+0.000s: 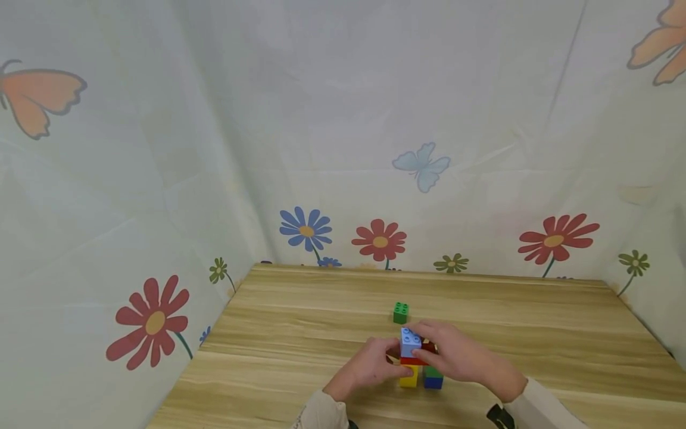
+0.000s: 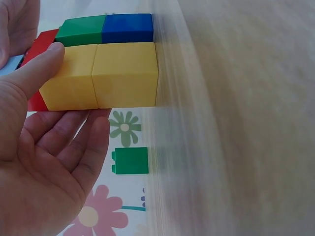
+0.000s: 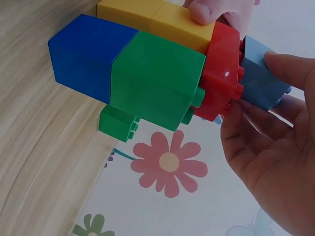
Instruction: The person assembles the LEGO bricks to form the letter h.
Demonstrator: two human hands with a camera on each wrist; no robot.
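Note:
A light blue toy brick [image 3: 263,73] sits at the studded top of a red brick [image 3: 221,69], and my right hand [image 1: 458,354] pinches it between thumb and fingers. Whether it is pressed fully down I cannot tell. The red brick bridges two columns. One has two yellow bricks [image 2: 125,73]; the other has a green brick [image 3: 152,78] over a dark blue brick [image 3: 88,59]. Around the upper yellow brick, my left hand [image 1: 375,362] holds the structure, its thumb on the near face and its fingers behind. Some red studs stay uncovered.
A loose green brick [image 1: 401,313] stands upright on the wooden table [image 1: 300,322], just beyond the hands. Behind and at the sides of the table hangs a pale cloth [image 1: 343,119] printed with flowers and butterflies.

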